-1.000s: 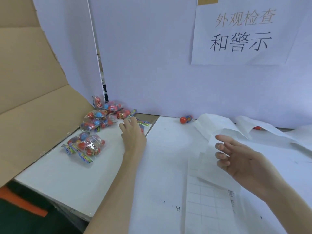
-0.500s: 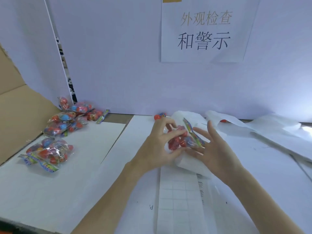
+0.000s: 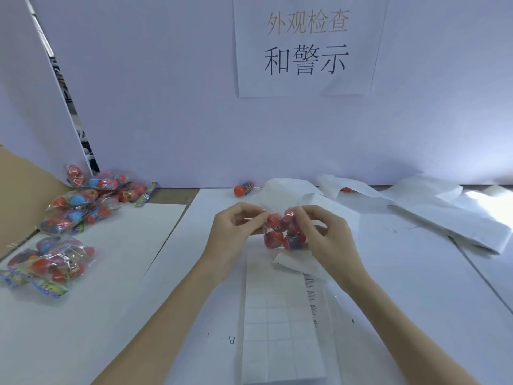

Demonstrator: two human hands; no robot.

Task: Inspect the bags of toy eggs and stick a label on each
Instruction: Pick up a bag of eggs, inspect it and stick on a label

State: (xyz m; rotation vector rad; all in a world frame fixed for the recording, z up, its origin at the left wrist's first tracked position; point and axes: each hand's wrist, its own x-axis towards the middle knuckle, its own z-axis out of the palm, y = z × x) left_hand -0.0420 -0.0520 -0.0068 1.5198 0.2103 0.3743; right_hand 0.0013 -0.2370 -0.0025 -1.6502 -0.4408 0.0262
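A person's left hand point(image 3: 236, 232) and right hand point(image 3: 324, 234) hold a clear bag of toy eggs point(image 3: 283, 232) between them, raised just above the middle of the white table point(image 3: 402, 287). The left thumb and fingers pinch the bag's left edge; the right hand's curled fingers grip its right side, over red and blue eggs. Below the bag, nearer the person, lies a label sheet point(image 3: 277, 329) with a grid of blank squares and a column of small print at its right edge. At the far left, a pile of egg bags point(image 3: 91, 198) rests against a cardboard flap point(image 3: 25, 195), with more bags point(image 3: 50, 262) lying nearer on the left. A loose egg point(image 3: 243, 189) sits by the back wall, beside crumpled backing paper point(image 3: 433, 209) trailing to the right. A paper sign point(image 3: 305, 45) with Chinese characters hangs on the wall.
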